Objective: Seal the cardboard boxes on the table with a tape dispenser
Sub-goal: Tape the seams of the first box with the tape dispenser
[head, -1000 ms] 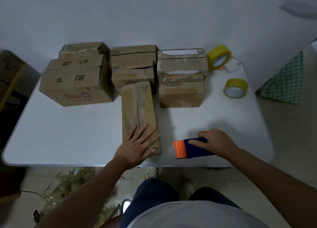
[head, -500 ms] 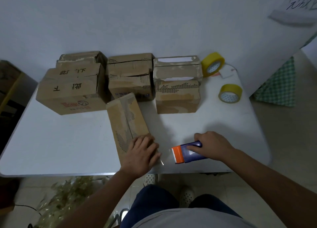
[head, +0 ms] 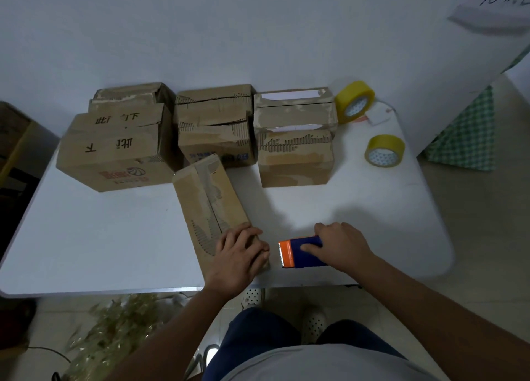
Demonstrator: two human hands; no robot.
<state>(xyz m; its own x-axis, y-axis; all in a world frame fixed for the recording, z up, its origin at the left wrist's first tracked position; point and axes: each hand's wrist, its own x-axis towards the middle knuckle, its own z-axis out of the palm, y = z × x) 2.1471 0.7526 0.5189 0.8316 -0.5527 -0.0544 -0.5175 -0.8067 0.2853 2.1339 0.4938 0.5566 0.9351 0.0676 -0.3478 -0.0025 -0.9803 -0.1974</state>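
The narrow cardboard box [head: 213,205] lies flat near the front edge of the white table [head: 100,237], angled slightly, seam up, apart from the stacked boxes [head: 218,128] at the back. My left hand [head: 239,259] rests on its near end, fingers curled over the right edge, I judge to pin it steady. My right hand [head: 341,247] wraps the blue tape dispenser [head: 304,251], its orange blade facing the box, just beside it, ready to start a strip. Two yellow tape rolls [head: 384,150] wait at the far right.

Makeshift packing room: white table [head: 86,251], worn cardboard boxes [head: 114,151], tape rolls [head: 384,150], tiled floor [head: 473,237].
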